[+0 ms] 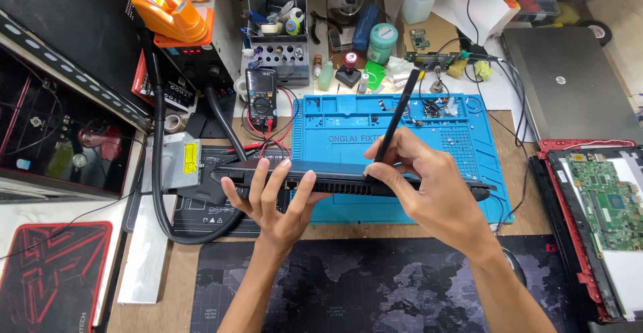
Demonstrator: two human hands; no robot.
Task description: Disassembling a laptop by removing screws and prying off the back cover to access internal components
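Head view: a black laptop [348,177] is propped on edge, long axis left-right, over the blue mat [469,139]; it is steadied by the spread left hand [274,202], while a black pry tool [396,115] is pinched at its seam by the right hand [422,182].

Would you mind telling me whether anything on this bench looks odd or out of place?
The black laptop stands on its edge over the blue mat rather than lying flat; the left hand props it while the right hand presses a black pry tool into its seam. At the right, another laptop lies open with its green circuit board exposed.
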